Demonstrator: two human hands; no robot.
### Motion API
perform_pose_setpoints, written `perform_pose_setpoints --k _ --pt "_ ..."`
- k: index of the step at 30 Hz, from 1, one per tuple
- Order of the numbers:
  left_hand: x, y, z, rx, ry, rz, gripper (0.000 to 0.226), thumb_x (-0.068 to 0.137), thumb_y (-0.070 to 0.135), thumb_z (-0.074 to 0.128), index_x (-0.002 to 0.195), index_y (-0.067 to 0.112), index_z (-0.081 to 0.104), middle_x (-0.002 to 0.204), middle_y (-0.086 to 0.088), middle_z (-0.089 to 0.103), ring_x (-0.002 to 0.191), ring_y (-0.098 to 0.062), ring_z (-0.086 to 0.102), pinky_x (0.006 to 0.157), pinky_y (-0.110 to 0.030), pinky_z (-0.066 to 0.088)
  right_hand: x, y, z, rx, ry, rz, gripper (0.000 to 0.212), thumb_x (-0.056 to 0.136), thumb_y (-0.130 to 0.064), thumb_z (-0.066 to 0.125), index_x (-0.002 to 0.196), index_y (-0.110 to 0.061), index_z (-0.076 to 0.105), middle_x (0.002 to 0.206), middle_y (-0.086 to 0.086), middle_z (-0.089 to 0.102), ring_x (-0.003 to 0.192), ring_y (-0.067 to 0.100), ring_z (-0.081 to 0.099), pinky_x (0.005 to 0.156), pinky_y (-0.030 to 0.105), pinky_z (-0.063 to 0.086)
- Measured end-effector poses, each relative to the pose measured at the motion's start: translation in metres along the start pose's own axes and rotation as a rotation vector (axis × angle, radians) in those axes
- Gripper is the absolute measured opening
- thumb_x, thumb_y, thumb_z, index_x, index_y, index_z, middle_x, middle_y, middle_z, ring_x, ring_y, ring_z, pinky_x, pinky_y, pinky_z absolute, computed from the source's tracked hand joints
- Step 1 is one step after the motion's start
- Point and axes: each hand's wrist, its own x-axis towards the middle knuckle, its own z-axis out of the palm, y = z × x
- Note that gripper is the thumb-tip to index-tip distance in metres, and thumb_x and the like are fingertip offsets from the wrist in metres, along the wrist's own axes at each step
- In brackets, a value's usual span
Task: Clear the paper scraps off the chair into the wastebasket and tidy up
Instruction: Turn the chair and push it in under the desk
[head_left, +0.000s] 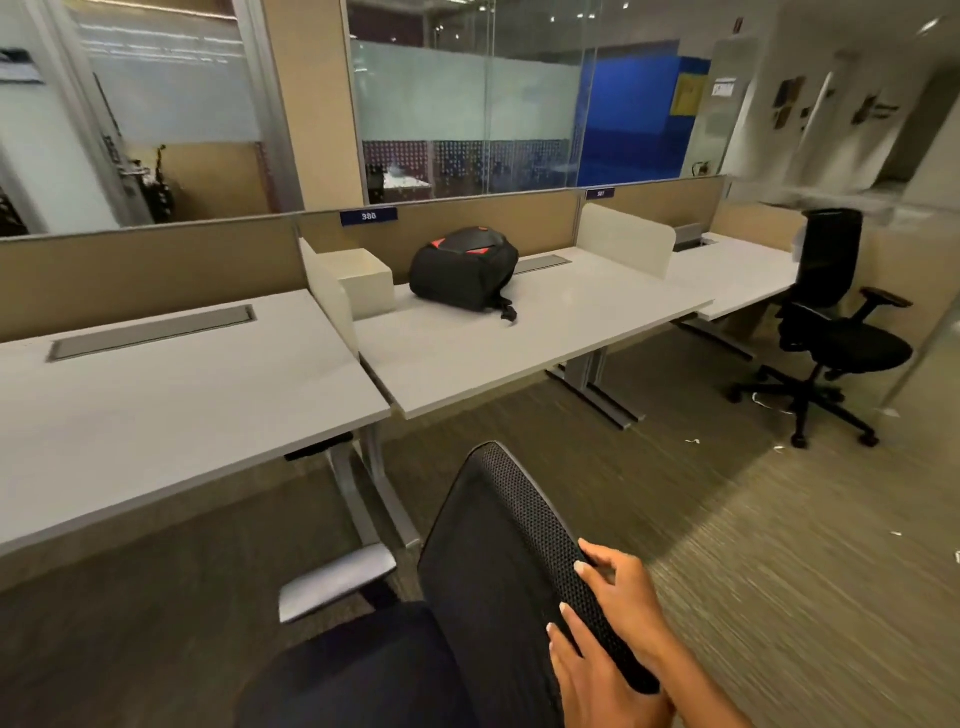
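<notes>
A black office chair stands right in front of me, its mesh backrest (498, 545) upright and its dark seat (363, 670) at the bottom edge. My right hand (608, 618) comes in from the lower right and its fingers are wrapped over the backrest's top rim. No scraps show on the visible part of the seat. Small white paper scraps (693, 441) lie on the carpet to the right, near a second black chair (831, 332). My left hand and the wastebasket are out of view.
A row of grey desks (156, 405) runs along tan partitions. On the middle desk (493, 353) lie a black backpack (462, 267) and a cream box (366, 280). A metal desk foot (337, 582) sits close to my chair. Open carpet stretches to the right.
</notes>
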Motion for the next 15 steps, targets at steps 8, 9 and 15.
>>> perform_pose_setpoints --k 8,9,15 --pt "0.001 -0.054 0.015 -0.099 0.233 0.037 0.05 0.1 0.029 0.012 0.15 0.029 0.014 0.108 -0.022 0.072 0.057 -0.021 0.071 0.082 -0.013 0.052 -0.04 -0.007 0.022 -0.004 0.075 0.019 0.034 0.087 -0.006 0.066 0.121 -0.007 0.065 0.12 0.005 0.068 0.106 0.014 0.064 0.096 0.032 0.049" --pt "-0.005 -0.055 0.007 -0.119 0.214 -0.009 0.045 0.101 0.032 0.006 0.141 0.029 0.026 0.115 -0.022 0.069 0.058 -0.02 0.071 0.099 -0.01 0.039 -0.046 -0.009 0.027 0.0 0.083 0.024 0.034 0.087 -0.005 0.066 0.121 -0.006 0.065 0.119 0.006 0.069 0.105 0.015 0.064 0.096 0.033 0.05" --pt "-0.044 -0.069 -0.043 -0.184 0.108 -0.04 0.045 0.1 0.025 0.014 0.139 0.02 0.035 0.136 -0.033 0.05 0.055 -0.013 0.071 0.047 -0.018 0.053 -0.09 -0.025 0.066 0.028 0.121 0.062 0.035 0.087 -0.003 0.066 0.122 0.0 0.063 0.118 0.014 0.068 0.101 0.02 0.063 0.091 0.032 0.048"
